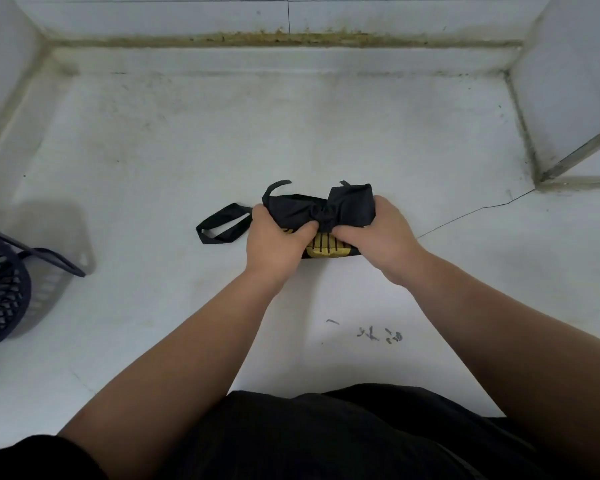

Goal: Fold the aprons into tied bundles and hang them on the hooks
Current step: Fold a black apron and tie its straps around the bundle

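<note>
Nearest, a person's dark clothing is filling the bottom edge, and two bare forearms are reaching away over the white surface (pixel 187 150), passing grey scribbled marks (pixel 378 334) on the right. Near the middle of the surface, the left hand (pixel 274 237) is curling round the left part of a folded black apron (pixel 298 207), while the right hand (pixel 378 233) is gripping its right part, fingers bent just beside the knot (pixel 324 214) cinching the bundle. A yellow striped patch (pixel 326 247) is showing between the hands on the near side. A black strap loop (pixel 219 228) is lying flat just left of the bundle. At the near left a dark mesh basket (pixel 0 289) is standing. A thin crack (pixel 471 211) is running toward the right wall, and a grimy seam (pixel 274 38) is lining the foot of the far tiled wall (pixel 395 15)
</note>
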